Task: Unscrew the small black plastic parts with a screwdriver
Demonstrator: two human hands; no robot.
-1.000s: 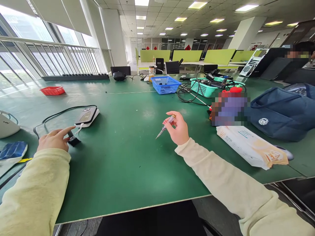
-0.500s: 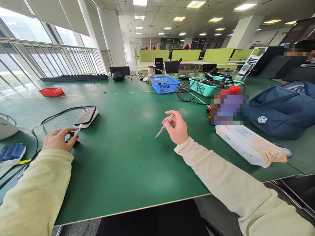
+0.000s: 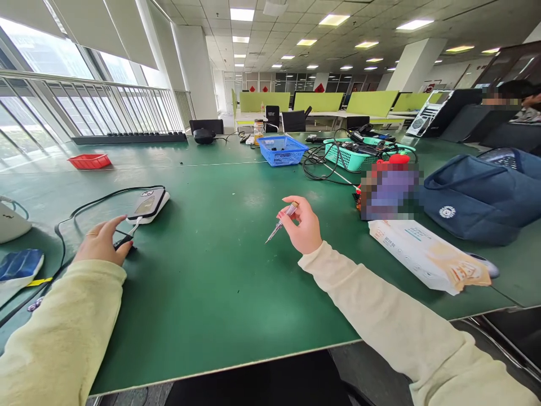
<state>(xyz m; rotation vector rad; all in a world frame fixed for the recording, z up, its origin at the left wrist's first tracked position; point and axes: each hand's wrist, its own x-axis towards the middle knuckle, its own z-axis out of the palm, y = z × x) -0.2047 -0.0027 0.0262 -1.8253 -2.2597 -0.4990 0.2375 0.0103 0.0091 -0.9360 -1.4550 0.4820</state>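
My right hand [image 3: 303,226] pinches a small clear screwdriver [image 3: 279,224] above the green table [image 3: 220,316], its thin tip pointing down and left. At the left, my left hand [image 3: 100,241] has thumb and index finger spread around a small black object [image 3: 124,242] on the table; the fingers look apart from it, with nothing clearly gripped. A white cable plug joins that object to a phone [image 3: 146,204], which lies just beyond on a white block.
A red tray [image 3: 89,162], a blue basket [image 3: 282,151] and a teal basket [image 3: 353,159] with cables stand farther back. On the right lie a white tissue pack [image 3: 422,254] and a dark blue bag [image 3: 486,197]. A person sits far right.
My left hand's index finger and thumb have spread wider around the black object. The view has tilted up slightly. My right hand still holds the screwdriver in nearly the same spot.
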